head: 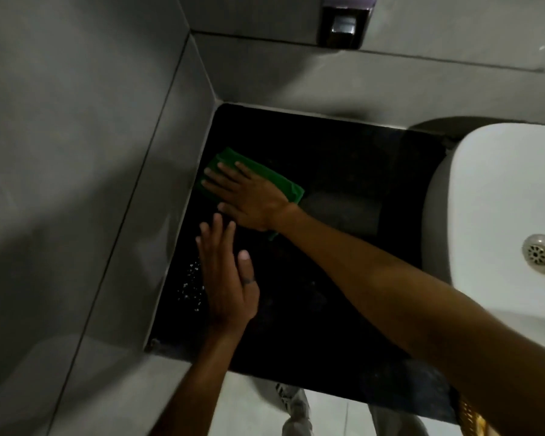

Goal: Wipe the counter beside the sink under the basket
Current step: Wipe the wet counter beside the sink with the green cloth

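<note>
The black counter [334, 158] fills the corner between the grey tiled walls and the white sink [497, 196]. A green cloth [291, 188] lies on it near the left wall. My right hand [249, 196] presses flat on the cloth, fingers spread and pointing left. My left hand [225, 275] rests flat on the counter just in front of the cloth, fingers apart, holding nothing. Small white specks [191, 284] lie on the counter left of that hand. A bit of yellow basket [471, 416] shows at the bottom right edge.
Grey tiled walls [76, 152] close the counter on the left and at the back. A dark metal fixture [343, 26] hangs on the back wall. The sink drain [537, 253] is at the right. Pale floor and a person's legs [296, 410] show below the counter's front edge.
</note>
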Available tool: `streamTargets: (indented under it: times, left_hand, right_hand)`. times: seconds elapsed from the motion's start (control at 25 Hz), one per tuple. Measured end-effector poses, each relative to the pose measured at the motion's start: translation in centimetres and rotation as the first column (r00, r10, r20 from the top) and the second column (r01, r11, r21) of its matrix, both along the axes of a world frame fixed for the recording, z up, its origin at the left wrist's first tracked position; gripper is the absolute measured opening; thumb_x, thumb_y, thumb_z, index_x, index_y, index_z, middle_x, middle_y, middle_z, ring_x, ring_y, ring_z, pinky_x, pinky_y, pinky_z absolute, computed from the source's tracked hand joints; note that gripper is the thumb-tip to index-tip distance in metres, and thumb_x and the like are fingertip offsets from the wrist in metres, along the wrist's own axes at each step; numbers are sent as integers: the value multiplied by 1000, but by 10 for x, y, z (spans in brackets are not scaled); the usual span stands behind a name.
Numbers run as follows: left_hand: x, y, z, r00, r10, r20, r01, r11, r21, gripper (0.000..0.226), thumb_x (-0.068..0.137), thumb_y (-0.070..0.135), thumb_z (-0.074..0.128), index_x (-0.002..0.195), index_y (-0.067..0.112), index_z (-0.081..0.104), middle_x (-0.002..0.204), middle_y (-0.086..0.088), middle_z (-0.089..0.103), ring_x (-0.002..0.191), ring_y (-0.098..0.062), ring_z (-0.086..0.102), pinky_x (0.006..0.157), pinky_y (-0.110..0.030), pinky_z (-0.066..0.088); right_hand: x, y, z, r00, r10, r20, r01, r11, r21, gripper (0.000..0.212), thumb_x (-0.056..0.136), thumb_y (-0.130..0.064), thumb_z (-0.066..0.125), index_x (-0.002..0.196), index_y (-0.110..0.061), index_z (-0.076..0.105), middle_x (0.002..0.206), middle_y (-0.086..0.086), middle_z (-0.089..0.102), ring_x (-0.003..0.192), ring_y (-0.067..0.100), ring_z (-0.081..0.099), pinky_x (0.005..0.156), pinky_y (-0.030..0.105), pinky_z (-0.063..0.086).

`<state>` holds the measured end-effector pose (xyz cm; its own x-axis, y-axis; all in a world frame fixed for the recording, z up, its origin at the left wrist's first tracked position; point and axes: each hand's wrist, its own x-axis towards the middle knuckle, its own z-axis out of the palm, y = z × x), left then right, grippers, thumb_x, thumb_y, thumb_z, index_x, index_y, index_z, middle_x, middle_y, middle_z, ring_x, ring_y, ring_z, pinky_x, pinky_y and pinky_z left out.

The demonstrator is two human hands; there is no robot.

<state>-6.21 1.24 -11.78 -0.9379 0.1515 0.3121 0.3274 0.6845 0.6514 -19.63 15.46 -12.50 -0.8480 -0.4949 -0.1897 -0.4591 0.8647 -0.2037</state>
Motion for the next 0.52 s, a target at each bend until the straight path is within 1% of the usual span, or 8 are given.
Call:
streamTargets:
  times: [0.08,0.16,0.24,0.28,0.32,0.36,0.44,0.52]
  left_hand:
    - [-19,-5,16,998,35,-53,-34,999,13,46,108,22,35,147,1,47,163,-17,37,158,-33,20,128,-50,21]
    - [-54,8,29,998,65,-11,-65,998,-1,48,109,28,35,149,4,44,162,-15,39,157,-32,24,126,-49,26]
    - [-92,44,30,983,77,168,-52,987,-151,61,107,39,34,157,4,31,166,-17,30,159,-33,17,128,-51,22]
    - [-109,65,27,958,99,269,-26,965,-262,73,104,48,32,160,2,20,169,-19,20,160,-34,11,129,-51,15]
    - [-125,83,23,922,118,369,22,935,-353,85,102,57,29,161,0,11,171,-21,10,160,-35,4,130,-51,7]
    - [-136,97,15,889,151,432,51,905,-422,93,99,64,26,161,-3,5,171,-23,4,160,-36,-1,130,-52,1]
    - [-151,113,-6,885,239,399,18,839,-544,101,95,70,21,160,-5,7,170,-25,3,160,-36,-1,129,-54,-2]
    - [-156,115,-14,893,284,349,-62,847,-529,100,94,69,22,159,-7,14,170,-26,8,160,-37,3,129,-55,1]
  right_hand:
    - [5,5,20,991,-41,130,80,949,-305,53,112,-29,29,164,-15,24,172,4,19,161,25,7,131,43,-2]
    - [19,26,30,905,-406,123,408,755,-514,49,111,-18,35,157,-5,38,166,13,34,159,34,19,130,44,4]
    - [50,58,20,583,-810,65,698,458,-551,50,109,-23,33,154,-5,45,163,15,40,157,36,23,130,47,10]
    - [69,70,11,483,-874,50,767,395,-505,52,110,-28,30,156,-7,42,166,15,35,158,34,19,131,49,10]
    - [88,75,0,478,-877,47,805,416,-422,55,110,-32,27,159,-8,35,169,15,27,160,33,13,131,50,8]
    - [103,75,-12,524,-851,23,807,487,-333,58,111,-37,25,161,-9,29,171,15,20,160,32,9,131,51,6]
    - [109,74,-31,617,-782,-88,758,621,-201,61,110,-42,25,163,-12,25,172,15,17,160,31,9,131,50,5]
    - [103,74,-35,616,-775,-139,753,632,-185,61,109,-43,26,162,-14,27,171,16,20,160,32,13,130,50,8]
